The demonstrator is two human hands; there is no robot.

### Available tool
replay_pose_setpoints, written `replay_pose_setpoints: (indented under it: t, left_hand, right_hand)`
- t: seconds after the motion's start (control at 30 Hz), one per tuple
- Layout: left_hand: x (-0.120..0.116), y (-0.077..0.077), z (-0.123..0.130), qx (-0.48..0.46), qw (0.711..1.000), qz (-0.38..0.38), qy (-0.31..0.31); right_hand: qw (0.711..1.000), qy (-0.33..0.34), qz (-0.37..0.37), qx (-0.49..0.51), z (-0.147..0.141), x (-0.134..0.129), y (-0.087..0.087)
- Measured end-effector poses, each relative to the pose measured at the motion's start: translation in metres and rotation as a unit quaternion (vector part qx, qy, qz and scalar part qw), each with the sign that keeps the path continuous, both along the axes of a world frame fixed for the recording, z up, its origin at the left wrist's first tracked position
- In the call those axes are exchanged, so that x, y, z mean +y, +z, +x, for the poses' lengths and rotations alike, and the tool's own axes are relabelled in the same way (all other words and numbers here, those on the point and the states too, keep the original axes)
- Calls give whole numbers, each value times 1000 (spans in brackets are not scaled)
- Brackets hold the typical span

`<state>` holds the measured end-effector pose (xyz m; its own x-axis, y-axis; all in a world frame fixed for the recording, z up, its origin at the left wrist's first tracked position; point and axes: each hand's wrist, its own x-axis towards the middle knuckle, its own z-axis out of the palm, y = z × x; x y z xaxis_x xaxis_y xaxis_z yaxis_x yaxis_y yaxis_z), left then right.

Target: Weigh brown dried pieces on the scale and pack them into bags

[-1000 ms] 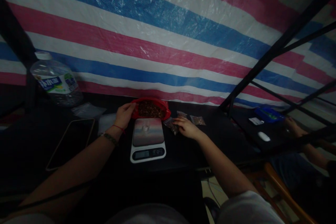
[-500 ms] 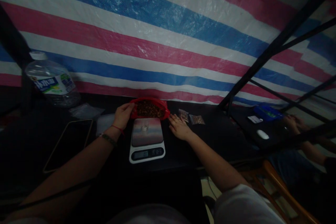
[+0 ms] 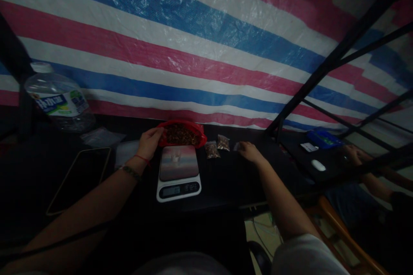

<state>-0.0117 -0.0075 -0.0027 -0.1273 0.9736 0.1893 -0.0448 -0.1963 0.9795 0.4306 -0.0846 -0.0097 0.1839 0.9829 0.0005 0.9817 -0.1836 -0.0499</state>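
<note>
My left hand (image 3: 150,142) pinches the left rim of an open red plastic bag (image 3: 202,139) full of small brown dried pieces (image 3: 180,134). In front of the bag lies a white kitchen scale (image 3: 179,172), its display lit, with a small clear cup (image 3: 175,157) on the platform. My right hand (image 3: 250,152) is on the table to the right, its curled fingers on a small clear packet (image 3: 237,146) that they partly cover. Two filled clear packets, a nearer one (image 3: 212,150) and a farther one (image 3: 223,142), lie between the scale and that hand.
At left are a large clear bottle (image 3: 60,103), clear plastic bags (image 3: 101,137) and a phone (image 3: 79,180). A black metal frame post (image 3: 297,94) rises at right. Beyond it are a white mouse (image 3: 318,165), a blue bag (image 3: 324,138) and another person's hands (image 3: 355,154).
My right hand has moved right, from beside the red bag to the rightmost packet. A packet now shows where that hand was. My left hand stays at the red bag.
</note>
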Motion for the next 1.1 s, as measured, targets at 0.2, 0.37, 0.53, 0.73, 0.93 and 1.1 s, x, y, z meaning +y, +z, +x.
replay_pose_setpoints:
  t: [0.2, 0.37, 0.53, 0.73, 0.93, 1.1]
  left_hand:
    - [0, 1, 0, 10, 1000, -2, 0]
    - [5, -6, -2, 0, 1000, -3, 0]
    - [8, -9, -3, 14, 1000, 4, -9]
    - [7, -8, -2, 9, 1000, -3, -8]
    - [3, 7, -3, 23, 998, 39, 39]
    - [-3, 64, -38, 128, 975, 94, 155]
  right_hand:
    - [988, -105, 88, 74, -12, 12, -4]
    - [993, -73, 83, 38, -53, 24, -4]
    - [997, 62, -32, 12, -73, 26, -1]
    - [995, 81, -62, 13, -69, 1, 3]
    - [995, 93, -37, -3, -96, -16, 4]
    - [995, 92, -45, -22, -109, -9, 3]
